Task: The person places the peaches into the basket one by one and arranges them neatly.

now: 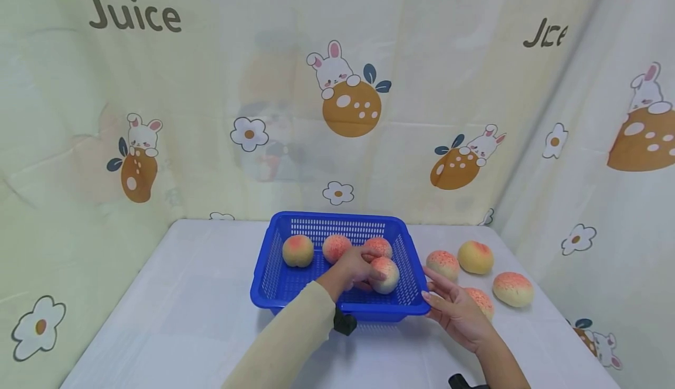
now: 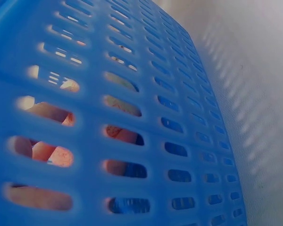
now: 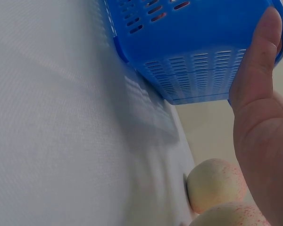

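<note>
A blue plastic basket (image 1: 327,306) with slotted walls stands on the table, holding several peaches. My left hand (image 1: 354,269) reaches in over the front rim and grips a pale peach with a pink top (image 1: 385,275) near the right side. Beside it, toward the back, lies a pinker peach (image 1: 378,246), partly covered by the fingers. Another pink peach (image 1: 336,248) and a yellower peach (image 1: 297,251) sit farther left inside. My right hand (image 1: 456,313) holds the basket's front right corner, its thumb (image 3: 265,40) on the rim. The left wrist view shows mostly the slotted basket wall (image 2: 92,113).
Right of the basket lie several more peaches: a pink-topped one (image 1: 443,264), a yellow one (image 1: 476,258), a wide one (image 1: 513,289) and one (image 1: 481,302) partly behind my right hand. A printed curtain (image 1: 285,84) hangs behind the white table (image 1: 174,307).
</note>
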Tool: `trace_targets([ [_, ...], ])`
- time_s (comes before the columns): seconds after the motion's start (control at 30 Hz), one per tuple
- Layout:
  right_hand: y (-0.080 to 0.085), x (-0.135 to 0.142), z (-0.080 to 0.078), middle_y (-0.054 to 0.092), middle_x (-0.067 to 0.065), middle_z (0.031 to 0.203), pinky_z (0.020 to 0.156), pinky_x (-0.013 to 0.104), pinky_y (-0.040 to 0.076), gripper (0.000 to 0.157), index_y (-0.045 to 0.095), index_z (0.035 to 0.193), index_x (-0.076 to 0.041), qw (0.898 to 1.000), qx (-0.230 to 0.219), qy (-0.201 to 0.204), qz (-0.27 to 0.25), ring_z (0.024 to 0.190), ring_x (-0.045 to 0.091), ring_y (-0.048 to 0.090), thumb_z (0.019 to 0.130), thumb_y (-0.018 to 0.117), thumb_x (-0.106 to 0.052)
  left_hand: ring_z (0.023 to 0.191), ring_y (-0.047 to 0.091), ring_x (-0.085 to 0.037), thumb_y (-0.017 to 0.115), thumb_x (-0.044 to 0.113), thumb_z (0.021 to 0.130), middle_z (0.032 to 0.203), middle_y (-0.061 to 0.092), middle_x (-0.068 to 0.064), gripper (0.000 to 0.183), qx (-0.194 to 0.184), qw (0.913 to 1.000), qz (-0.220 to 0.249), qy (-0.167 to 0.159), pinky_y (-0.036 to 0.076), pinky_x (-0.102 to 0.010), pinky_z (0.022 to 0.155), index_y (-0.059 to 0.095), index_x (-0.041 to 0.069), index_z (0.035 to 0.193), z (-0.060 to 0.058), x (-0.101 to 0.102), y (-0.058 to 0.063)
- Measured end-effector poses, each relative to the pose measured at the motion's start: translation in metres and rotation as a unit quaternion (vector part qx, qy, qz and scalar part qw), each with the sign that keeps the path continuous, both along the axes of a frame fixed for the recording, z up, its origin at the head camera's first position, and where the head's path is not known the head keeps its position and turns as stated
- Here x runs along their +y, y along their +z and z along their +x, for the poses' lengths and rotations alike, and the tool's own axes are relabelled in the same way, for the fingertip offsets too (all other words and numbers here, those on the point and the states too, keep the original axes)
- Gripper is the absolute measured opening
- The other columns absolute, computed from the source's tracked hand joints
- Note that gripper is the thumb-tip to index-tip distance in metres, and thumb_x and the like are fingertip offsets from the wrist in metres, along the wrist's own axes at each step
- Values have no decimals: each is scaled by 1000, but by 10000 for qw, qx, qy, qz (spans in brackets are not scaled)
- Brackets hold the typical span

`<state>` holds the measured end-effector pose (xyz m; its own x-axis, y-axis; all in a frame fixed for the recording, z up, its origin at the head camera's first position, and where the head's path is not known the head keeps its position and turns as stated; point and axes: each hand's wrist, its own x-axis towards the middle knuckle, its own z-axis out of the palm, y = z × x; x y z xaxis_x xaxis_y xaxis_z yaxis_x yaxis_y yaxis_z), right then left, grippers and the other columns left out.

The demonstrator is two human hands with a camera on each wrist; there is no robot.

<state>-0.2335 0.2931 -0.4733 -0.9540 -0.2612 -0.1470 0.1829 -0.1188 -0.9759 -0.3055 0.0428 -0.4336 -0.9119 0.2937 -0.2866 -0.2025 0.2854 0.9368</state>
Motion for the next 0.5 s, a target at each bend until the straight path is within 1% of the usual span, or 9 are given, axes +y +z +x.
trace_targets([
  [0.2,-2,2,-1,61,0,122,95,31,59,71,21,164,-17,10000,-26,-26,-20,104,13,71,104,59,-14,98,71,-29,77,-2,87,127,64,-15,56,-76,10000,49,-17,62,-48,88,59,9,140,-2,-1,0],
  [0.37,-2,3,-1,61,0,121,95,31,59,71,22,164,-17,10000,-26,-11,-92,103,13,71,104,59,-13,95,72,-30,77,-2,87,127,63,-16,57,-32,9999,65,-149,62,-50,86,59,8,139,-2,-2,0],
  [0.5,-2,2,0,61,0,122,95,31,59,69,23,164,-17,9999,-17,1,-119,104,12,71,105,58,-13,94,72,-29,78,-1,87,126,65,-15,54,6,9998,11,-174,62,-49,86,61,8,137,-1,-1,-1],
])
